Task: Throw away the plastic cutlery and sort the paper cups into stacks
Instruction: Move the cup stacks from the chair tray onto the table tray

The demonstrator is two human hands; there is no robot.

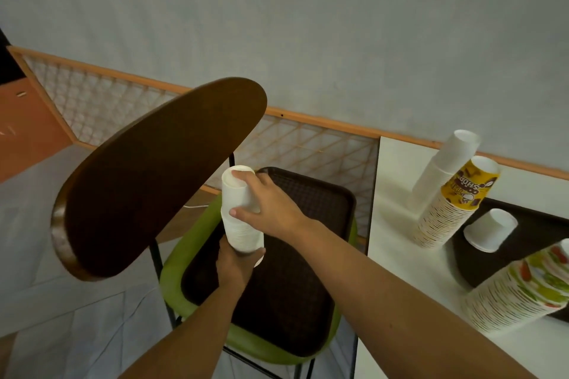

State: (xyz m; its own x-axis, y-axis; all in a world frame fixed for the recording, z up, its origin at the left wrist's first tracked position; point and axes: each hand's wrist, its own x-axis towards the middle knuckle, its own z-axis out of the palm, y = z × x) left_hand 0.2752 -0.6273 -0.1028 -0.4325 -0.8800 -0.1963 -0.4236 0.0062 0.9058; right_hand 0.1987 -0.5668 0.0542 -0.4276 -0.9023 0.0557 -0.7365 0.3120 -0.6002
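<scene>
A stack of plain white paper cups (238,218) is held bottom-up over a dark brown tray (308,280) that lies on a green chair seat (175,271). My left hand (235,264) grips the lower end of the stack. My right hand (271,203) wraps the upper part, fingers over the top cup. On the white table at the right stand a tall white cup stack (443,169), a stack topped by a yellow printed cup (452,203), and a stack with green and red print (517,289). No cutlery is visible.
One white cup (491,232) sits upside down on a second dark tray (529,240) on the white table (397,255). The chair's dark wooden backrest (154,175) rises to the left. A wooden lattice panel (308,141) runs along the wall behind.
</scene>
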